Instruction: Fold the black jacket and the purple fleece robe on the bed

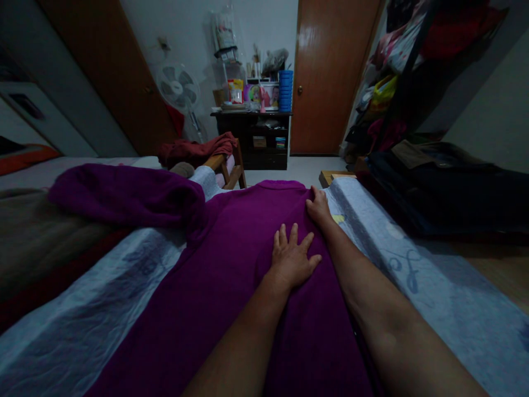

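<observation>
A purple long-sleeved top (231,264) lies spread out in front of me, its neckline at the far end. One sleeve stretches out to the left, over a pile of cloth. My left hand (292,256) rests flat on the right half of the top, fingers spread. Farther up, my right hand (319,207) has its fingers curled on the top's right shoulder edge, pinching the fabric. The right sleeve is not plainly visible; the fabric on that side looks folded inward.
Under the top is a grey-blue patterned blanket (413,286). Dark folded clothes (446,182) are stacked at right, brown and red cloth (45,237) at left. Beyond stand a wooden chair (237,171) with a reddish garment, a fan (177,88), a dark shelf (252,138) and a door (330,82).
</observation>
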Tool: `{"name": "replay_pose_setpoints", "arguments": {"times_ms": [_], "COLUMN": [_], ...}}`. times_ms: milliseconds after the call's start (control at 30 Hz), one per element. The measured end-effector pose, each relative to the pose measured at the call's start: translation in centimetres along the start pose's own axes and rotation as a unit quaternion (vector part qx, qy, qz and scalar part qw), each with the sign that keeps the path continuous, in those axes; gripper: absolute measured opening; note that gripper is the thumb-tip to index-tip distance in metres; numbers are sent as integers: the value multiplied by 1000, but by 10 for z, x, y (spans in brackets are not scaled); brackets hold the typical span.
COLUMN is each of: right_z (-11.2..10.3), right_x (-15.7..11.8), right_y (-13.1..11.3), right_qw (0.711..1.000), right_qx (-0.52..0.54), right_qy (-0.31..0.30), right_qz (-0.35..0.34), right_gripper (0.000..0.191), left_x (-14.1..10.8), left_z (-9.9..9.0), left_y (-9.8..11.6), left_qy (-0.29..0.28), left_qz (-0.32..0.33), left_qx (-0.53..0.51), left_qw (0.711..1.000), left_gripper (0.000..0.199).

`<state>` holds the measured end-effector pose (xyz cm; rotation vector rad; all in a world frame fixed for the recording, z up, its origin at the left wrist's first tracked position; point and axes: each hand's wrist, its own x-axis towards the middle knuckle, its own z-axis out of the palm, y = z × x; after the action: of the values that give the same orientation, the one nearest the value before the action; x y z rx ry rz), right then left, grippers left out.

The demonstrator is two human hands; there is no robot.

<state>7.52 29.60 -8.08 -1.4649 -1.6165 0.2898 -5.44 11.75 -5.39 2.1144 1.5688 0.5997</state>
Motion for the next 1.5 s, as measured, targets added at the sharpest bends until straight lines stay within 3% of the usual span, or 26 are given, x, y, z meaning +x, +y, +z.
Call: {"name": "replay_pose_setpoints", "arguments": {"times_ms": [100,167,267,367,533,833,1133,1500], "right_z": [-8,-14,-18,-14,-7,-2,1,1], "right_x": [-3,-4,-7,-12,-17,-13,-1,-10], "right_y": [-15,-26,-38,-39,-25,-21,-19,-18], "right_qw": [996,990,970,947,930,936,923,936], "right_qx": [-76,-133,-211,-258,-271,-269,-275,-287], "right_qy": [34,22,-82,-180,-249,-224,-266,-203], "right_qz": [-18,-48,-90,-69,-19,24,34,13], "right_gripper": [64,61,52,52,63,71,72,75], "left_x": [0,-1,-1,-2,-2,-2,-3,-2], "left_z": [0,-1,-2,-3,-2,-1,2,3], "left_y": [2,3,6,7,8,9,7,7], "left_qy": [-1,-7,-17,-22,-23,-34,-23,-24], "left_qz": [-14,-23,-32,-34,-34,-36,-33,-37], "left_qx": [22,63,124,160,172,177,181,174], "left_qw": [1000,998,992,986,984,983,983,984], "left_gripper": [63,64,65,66,67,68,69,69]}}
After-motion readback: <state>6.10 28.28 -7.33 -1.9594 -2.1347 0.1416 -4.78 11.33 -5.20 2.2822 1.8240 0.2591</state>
